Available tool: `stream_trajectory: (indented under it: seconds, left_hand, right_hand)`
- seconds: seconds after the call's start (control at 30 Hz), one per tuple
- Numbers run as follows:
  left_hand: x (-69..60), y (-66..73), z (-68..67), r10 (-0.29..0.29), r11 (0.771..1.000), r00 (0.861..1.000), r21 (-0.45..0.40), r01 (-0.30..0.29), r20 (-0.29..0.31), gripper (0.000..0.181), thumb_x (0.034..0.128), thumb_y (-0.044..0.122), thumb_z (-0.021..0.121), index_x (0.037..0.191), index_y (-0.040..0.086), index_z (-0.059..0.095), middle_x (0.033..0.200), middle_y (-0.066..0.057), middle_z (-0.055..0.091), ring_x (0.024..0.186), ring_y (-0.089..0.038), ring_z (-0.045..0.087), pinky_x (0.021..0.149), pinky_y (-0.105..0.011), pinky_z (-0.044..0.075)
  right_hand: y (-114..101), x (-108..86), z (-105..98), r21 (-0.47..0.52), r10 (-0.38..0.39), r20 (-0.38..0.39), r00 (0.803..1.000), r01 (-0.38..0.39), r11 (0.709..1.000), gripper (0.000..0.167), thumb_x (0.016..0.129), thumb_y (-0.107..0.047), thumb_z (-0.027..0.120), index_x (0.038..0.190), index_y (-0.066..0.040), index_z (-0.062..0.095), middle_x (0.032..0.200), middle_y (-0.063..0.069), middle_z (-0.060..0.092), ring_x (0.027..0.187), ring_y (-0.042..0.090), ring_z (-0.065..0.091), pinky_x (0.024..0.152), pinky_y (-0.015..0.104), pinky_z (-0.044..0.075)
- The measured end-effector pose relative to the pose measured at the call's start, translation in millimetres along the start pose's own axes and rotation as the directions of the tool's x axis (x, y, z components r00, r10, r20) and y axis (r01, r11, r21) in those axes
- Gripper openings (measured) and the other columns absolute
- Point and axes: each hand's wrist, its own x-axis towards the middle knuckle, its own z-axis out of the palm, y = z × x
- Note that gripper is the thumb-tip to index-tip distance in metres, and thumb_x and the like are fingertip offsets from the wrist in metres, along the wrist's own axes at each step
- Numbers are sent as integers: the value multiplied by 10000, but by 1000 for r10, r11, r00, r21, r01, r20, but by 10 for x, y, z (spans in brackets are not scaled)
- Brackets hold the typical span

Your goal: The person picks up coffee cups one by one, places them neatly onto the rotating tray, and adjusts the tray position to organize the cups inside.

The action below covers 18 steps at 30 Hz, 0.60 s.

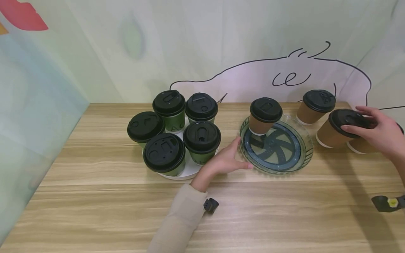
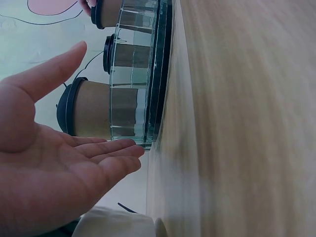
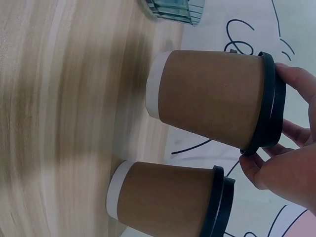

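Observation:
My right hand [image 1: 381, 131] grips a brown paper coffee cup [image 1: 330, 133] by the rim of its black lid. In the right wrist view this held cup [image 3: 212, 94] appears raised slightly off the table. Beside it stands another brown cup [image 3: 163, 195], partly behind my hand in the head view. My left hand [image 1: 226, 160], thumb and fingers spread, is at the near left rim of a round clear ribbed tray [image 1: 308, 154]; whether the fingertips touch it I cannot tell. One lidded brown cup [image 1: 261, 124] stands upright in the tray near its back left.
Left of the tray, several green cups [image 1: 202, 140] with black lids crowd a round white tray [image 1: 193, 172]. Another brown cup [image 1: 311, 110] stands behind the clear tray, to the right. A painted wall [image 1: 190, 45] borders the back of the wooden table [image 1: 269, 214].

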Motion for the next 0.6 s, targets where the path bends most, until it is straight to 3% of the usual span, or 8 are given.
stream_trajectory:
  seconds: [0.07, 0.17, 0.23, 0.43, 0.6]
  left_hand:
    - [1, -1, 0, 0, 1000, 1000, 1, 0, 0, 945, 799, 281, 708, 1467, 56, 78, 1499, -116, 169, 1350, -239, 192, 1080, -376, 208]
    - [4, -6, 3, -2, 1000, 1000, 8, 2, -1, 943, 800, 286, 707, 1467, 58, 80, 1499, -114, 170, 1350, -239, 195, 1079, -376, 211]
    - [8, -10, 5, -3, 1000, 1000, 12, 2, 0, 941, 801, 288, 705, 1467, 59, 82, 1500, -113, 166, 1350, -237, 193, 1080, -376, 211]
    - [17, -17, 6, -1, 1000, 1000, 13, 1, 0, 936, 802, 286, 704, 1467, 58, 86, 1502, -113, 157, 1353, -233, 186, 1082, -372, 205]
    - [21, -20, 8, 2, 1000, 1000, 14, -2, 3, 935, 803, 284, 703, 1466, 56, 85, 1501, -115, 157, 1352, -234, 189, 1081, -372, 208]
  right_hand:
    - [-37, -20, -16, 2, 2, -7, 1000, -2, 1000, 780, 845, -355, 638, 1436, -35, 240, 1244, 374, 391, 1063, 414, 404, 846, 419, 339]
    - [-61, -31, -34, 10, 0, -9, 1000, 0, 1000, 791, 835, -356, 653, 1445, -67, 240, 1235, 346, 413, 1005, 308, 439, 728, 238, 321]
    - [-75, -33, -40, 17, -3, -5, 1000, 3, 1000, 794, 838, -351, 651, 1448, -70, 229, 1270, 335, 390, 1015, 311, 435, 685, 195, 291]
    - [-142, -26, -44, 32, -22, 0, 1000, 22, 999, 777, 842, -327, 652, 1449, -81, 235, 1361, 303, 314, 1093, 454, 374, 730, 208, 305]
    - [-234, -35, -56, 40, -39, 20, 999, 38, 998, 795, 826, -336, 671, 1444, -75, 245, 1319, 334, 340, 1042, 463, 395, 604, 105, 281]
